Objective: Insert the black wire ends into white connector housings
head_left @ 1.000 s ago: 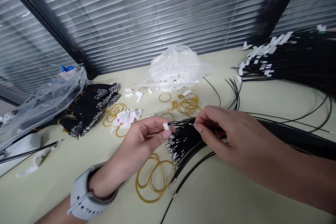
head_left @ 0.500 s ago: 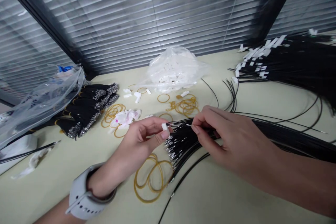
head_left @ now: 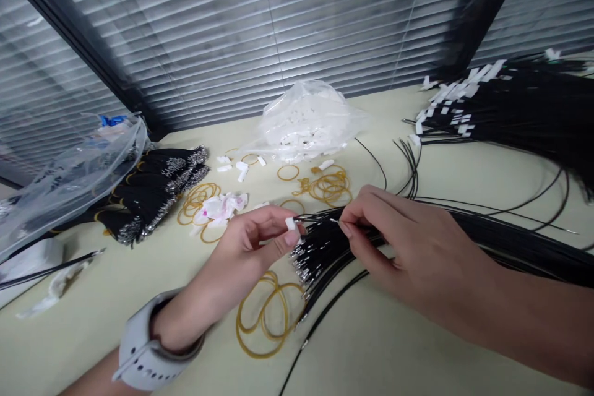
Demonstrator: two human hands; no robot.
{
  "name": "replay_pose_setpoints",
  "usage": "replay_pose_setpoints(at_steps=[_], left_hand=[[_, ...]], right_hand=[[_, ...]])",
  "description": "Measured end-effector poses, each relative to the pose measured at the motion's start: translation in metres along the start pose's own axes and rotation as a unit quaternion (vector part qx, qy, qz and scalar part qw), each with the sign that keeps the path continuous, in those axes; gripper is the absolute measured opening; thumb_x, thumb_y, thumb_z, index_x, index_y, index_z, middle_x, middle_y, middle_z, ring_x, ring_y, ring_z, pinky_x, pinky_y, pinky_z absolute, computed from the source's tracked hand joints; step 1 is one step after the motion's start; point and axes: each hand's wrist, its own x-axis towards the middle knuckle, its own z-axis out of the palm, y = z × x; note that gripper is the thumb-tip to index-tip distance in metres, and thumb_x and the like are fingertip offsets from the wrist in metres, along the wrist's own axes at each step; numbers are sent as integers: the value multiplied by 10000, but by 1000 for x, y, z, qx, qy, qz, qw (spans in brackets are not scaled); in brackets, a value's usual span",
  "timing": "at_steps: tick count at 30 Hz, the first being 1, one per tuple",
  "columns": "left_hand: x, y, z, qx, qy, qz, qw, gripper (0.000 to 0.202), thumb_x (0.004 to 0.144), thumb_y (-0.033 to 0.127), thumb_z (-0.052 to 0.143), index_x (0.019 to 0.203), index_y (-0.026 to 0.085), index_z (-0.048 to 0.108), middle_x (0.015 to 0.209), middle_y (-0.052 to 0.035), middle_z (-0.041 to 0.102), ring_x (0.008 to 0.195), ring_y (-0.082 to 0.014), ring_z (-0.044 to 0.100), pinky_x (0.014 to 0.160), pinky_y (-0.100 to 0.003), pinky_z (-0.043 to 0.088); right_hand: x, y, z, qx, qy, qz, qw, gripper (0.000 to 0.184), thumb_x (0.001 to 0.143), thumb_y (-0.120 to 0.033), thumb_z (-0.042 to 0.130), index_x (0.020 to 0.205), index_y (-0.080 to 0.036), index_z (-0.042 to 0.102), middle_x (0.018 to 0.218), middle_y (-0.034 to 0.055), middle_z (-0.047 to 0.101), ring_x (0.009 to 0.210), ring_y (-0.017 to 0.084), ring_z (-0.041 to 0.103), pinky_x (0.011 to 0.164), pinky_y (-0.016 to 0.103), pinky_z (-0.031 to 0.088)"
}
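Between the thumb and fingers of my left hand point(head_left: 253, 247) is a small white connector housing point(head_left: 292, 224). A black wire end reaches up to the housing's right side; whether it sits inside I cannot tell. My right hand point(head_left: 394, 235) pinches a thin wire with a metal terminal point(head_left: 335, 221), its tip pointing left toward the housing and apart from it. Under both hands lies a thick bundle of black wires point(head_left: 325, 247), their silvery terminals fanned out below my left fingertips. Part of the bundle is hidden by my right hand.
Yellow rubber bands point(head_left: 266, 322) lie in loose groups. A clear bag of white housings point(head_left: 306, 127) stands at the back, near a crumpled tissue point(head_left: 220, 207). Bundled black wires point(head_left: 143, 192) are at left beside a plastic bag point(head_left: 83, 167); wires with white housings point(head_left: 520, 99) are piled at right.
Both hands keep nearly the same pose and grip. The whole view has shifted very slightly; no object has visibly moved on the table.
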Motion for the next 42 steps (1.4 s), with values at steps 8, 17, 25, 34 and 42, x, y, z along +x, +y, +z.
replay_pose_setpoints(at_steps=[8,17,25,34,42], left_hand=[[0,1,2,2,15,-7,1000,253,616,303,656,820,178,573,688,31,610,619,18,544,566,-41,433],[2,0,1,18,17,-7,1000,251,624,326,644,817,190,559,665,44,587,609,25,525,554,-38,420],[1,-1,0,21,13,3,1000,239,632,331,636,816,201,556,660,46,588,609,23,529,564,-42,433],[0,-1,1,27,13,2,1000,252,631,335,636,832,208,554,671,43,589,623,18,534,573,-45,443],[-1,-1,1,43,14,-1,999,251,635,350,629,834,217,555,667,50,585,622,23,531,573,-40,436]], right_hand=[[-1,-3,-1,-3,-9,2,1000,141,813,-185,386,691,-154,449,633,-14,448,531,75,378,485,219,251],[-3,-4,-1,-5,-9,-4,1000,103,805,-181,416,708,-158,441,646,-24,451,536,67,381,479,220,246],[-2,-3,-2,-15,0,2,1000,93,801,-184,422,713,-156,434,649,-25,453,506,63,374,442,216,234],[-5,-4,-1,-6,-3,11,1000,111,820,-202,383,731,-158,432,660,-27,457,489,64,362,438,218,227],[-3,-4,0,4,-28,8,1000,140,824,-193,370,712,-153,443,654,-13,446,504,70,361,458,223,223]])
